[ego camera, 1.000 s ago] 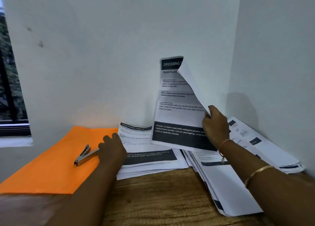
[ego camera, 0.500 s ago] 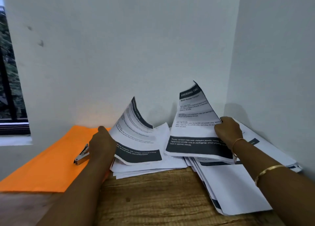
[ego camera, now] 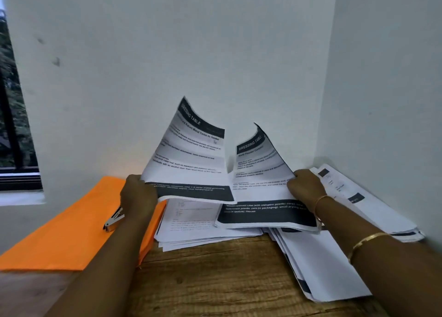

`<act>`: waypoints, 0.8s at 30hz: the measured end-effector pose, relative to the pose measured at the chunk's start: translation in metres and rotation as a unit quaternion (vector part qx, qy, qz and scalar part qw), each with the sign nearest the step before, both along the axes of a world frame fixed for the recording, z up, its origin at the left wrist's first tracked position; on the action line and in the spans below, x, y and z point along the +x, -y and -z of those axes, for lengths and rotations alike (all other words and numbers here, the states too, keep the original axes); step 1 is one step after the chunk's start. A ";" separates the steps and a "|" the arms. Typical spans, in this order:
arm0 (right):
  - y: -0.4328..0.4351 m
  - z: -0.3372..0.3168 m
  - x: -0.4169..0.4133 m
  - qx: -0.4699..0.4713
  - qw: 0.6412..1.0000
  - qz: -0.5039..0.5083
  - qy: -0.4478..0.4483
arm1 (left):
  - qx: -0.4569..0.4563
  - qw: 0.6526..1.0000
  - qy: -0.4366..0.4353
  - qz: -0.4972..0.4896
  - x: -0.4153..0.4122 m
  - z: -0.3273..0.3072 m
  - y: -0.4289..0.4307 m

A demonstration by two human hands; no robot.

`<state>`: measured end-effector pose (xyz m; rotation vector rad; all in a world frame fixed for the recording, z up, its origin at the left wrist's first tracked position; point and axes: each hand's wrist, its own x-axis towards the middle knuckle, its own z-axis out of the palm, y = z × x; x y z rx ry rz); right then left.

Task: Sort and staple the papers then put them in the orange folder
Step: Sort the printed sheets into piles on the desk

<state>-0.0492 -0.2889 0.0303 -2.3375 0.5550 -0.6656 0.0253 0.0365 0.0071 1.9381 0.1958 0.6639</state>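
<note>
Left hand [ego camera: 138,197]: fingers curled on the lower left edge of the left sheet [ego camera: 191,159], which it holds raised off the bench. The sheet bows upward, and its black header, reading "DRESSING TABLE", points to 12 o'clock toward the wall [ego camera: 167,53].

Right hand [ego camera: 303,185]: fingers curled on the right edge of the right sheet [ego camera: 260,173], also headed "DRESSING TABLE". The top of this sheet curls upward. Its black footer band lies low over the piles at 6 o'clock from the header. In this view the lower right corner of the left sheet overlaps the left edge of the right sheet. Two bangles [ego camera: 323,200] sit on the right wrist and forearm.

Middle pile [ego camera: 198,226]: loose white papers directly under the left sheet, fanned at the near edge.

Right pile [ego camera: 323,264]: papers at 6 o'clock from the right hand, reaching toward the near edge of the bench [ego camera: 215,281].

Wall pile [ego camera: 373,209]: papers at 3 o'clock from the right hand, along the side wall.

Orange folder [ego camera: 71,228]: flat and closed on the bench, at 8 o'clock from the left hand, with its right edge just beside the middle pile.

Stapler [ego camera: 114,220]: lies on the folder, at 7 o'clock from the left hand, partly hidden by the wrist.

Window [ego camera: 14,101]: at 9 o'clock, at the frame edge.
</note>
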 end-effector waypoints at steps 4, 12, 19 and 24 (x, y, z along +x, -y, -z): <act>-0.012 -0.002 0.006 0.073 0.997 -0.037 -0.013 | 0.029 0.998 -0.007 0.060 -0.004 0.003 0.018; -0.028 -0.004 0.007 0.283 0.950 -0.129 0.005 | 0.057 0.983 -0.015 0.172 -0.024 0.009 0.055; -0.033 -0.010 -0.011 0.264 0.935 -0.235 0.020 | -0.115 0.942 -0.080 0.304 -0.031 0.011 0.067; -0.025 -0.017 -0.023 0.192 0.960 -0.189 0.073 | -0.071 0.947 0.000 0.314 -0.045 0.002 0.080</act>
